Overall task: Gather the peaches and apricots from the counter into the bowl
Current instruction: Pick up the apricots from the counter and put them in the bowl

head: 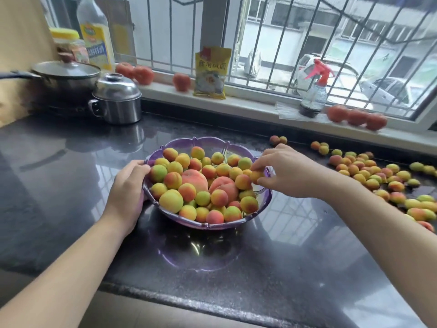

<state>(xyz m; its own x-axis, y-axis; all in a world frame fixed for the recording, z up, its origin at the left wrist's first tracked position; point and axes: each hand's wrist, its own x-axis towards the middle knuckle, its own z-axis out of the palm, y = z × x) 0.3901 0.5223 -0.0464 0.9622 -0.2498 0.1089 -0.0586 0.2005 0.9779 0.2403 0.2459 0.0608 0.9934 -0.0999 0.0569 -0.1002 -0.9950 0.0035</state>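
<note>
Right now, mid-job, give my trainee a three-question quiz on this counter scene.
1. True or false: the left hand grips the rim of the scalloped purple plastic bowl.
2. What does the right hand hold over the bowl? A) a small orange apricot B) the red-topped spray bottle C) the yellow packet
3. On which side of the bowl does the loose fruit on the dark stone counter lie?

Key:
1. True.
2. A, pinched in the fingers at the bowl's right rim.
3. The person's right.
</note>
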